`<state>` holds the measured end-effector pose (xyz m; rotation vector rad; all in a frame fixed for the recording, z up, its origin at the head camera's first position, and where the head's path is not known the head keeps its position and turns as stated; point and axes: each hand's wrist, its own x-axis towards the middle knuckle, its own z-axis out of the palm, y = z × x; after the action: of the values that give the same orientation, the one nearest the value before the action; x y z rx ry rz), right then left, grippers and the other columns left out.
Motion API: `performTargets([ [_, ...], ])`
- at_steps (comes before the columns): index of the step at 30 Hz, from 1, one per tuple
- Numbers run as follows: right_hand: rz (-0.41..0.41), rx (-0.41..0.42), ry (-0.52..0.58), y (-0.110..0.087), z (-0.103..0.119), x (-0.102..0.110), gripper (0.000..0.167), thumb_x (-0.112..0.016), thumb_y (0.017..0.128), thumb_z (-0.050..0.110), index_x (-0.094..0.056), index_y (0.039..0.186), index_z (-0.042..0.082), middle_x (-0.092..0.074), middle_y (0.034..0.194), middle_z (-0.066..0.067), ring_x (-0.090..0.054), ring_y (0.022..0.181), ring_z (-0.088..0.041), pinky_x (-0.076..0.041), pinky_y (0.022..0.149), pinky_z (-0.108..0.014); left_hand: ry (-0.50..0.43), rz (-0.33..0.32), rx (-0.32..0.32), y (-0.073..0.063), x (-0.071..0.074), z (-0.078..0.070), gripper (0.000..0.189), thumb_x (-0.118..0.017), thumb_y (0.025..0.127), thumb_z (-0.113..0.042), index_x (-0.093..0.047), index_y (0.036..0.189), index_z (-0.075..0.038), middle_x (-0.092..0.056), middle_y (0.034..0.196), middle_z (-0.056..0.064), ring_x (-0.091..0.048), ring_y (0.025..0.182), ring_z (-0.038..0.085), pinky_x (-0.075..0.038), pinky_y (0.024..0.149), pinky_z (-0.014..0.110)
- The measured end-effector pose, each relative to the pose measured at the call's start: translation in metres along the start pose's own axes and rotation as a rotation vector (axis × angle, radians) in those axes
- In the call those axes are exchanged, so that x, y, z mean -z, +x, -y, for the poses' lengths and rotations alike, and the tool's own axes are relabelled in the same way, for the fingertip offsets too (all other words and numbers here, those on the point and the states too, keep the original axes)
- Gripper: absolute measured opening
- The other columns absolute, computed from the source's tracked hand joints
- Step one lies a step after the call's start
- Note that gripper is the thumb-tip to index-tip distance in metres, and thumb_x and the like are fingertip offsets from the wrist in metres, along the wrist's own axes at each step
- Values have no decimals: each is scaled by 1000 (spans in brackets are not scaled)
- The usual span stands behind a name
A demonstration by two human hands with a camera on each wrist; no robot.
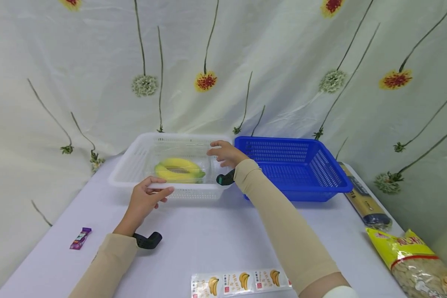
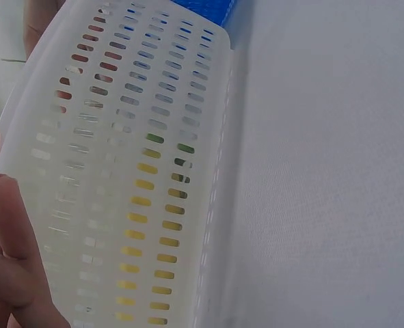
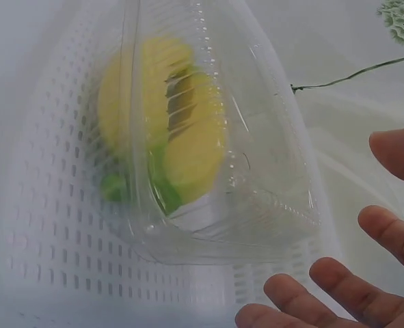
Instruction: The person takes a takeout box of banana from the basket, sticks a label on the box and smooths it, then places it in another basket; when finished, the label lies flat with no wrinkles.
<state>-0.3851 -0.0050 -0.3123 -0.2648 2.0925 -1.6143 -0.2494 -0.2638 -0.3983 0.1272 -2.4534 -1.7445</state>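
Observation:
A white perforated basket point(image 1: 193, 186) stands at the back of the table. Inside it lies a clear plastic box point(image 3: 256, 198) with yellow bananas point(image 1: 179, 163) showing through its walls. My left hand point(image 1: 143, 203) is at the basket's near rim with thumb and index finger spread apart; whether it touches the rim, I cannot tell. Over the basket's right end hovers my right hand point(image 1: 229, 154), fingers spread and holding nothing. In the right wrist view its fingertips stay apart from the box.
A blue basket point(image 1: 287, 174) stands right of the white one. Along the right edge lie a long pasta-like pack point(image 1: 365, 200) and a yellow-topped bag point(image 1: 413, 260). A small purple packet point(image 1: 80, 239) lies at left, a strip of banana stickers point(image 1: 242, 283) in front.

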Motion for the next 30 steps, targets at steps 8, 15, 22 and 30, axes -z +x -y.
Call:
performTargets([
  [8, 43, -20, -13, 3, -6, -10, 69, -62, 110, 13, -29, 171, 14, -28, 175, -19, -23, 159, -54, -30, 125, -64, -5, 2, -3, 0, 0, -1, 53, -85, 96, -26, -59, 134, 0, -77, 89, -6, -71, 74, 8, -52, 61, 25],
  [15, 44, -46, -28, 6, -7, -18, 76, -60, 111, 10, -19, 174, 22, -24, 177, -18, -25, 157, -57, -37, 119, -67, 0, -2, -1, 1, 0, -1, 51, -85, 97, -26, -60, 134, -1, -78, 90, -6, -71, 74, 7, -52, 62, 25],
  [22, 56, -90, 17, 12, -8, -20, 81, -59, 109, 1, -17, 175, 23, -25, 176, -20, -33, 154, -57, -44, 116, -61, 5, -4, 7, 0, -1, -1, 52, -85, 97, -26, -60, 134, -1, -78, 91, -6, -71, 75, 8, -52, 63, 25],
  [30, 56, -116, -45, 13, -8, -22, 81, -62, 109, 6, -19, 175, 25, -14, 180, -14, -57, 95, -31, -51, 85, -41, 0, -4, 9, -1, -1, -1, 53, -85, 97, -26, -59, 136, -1, -78, 92, -5, -71, 75, 8, -52, 63, 25],
])
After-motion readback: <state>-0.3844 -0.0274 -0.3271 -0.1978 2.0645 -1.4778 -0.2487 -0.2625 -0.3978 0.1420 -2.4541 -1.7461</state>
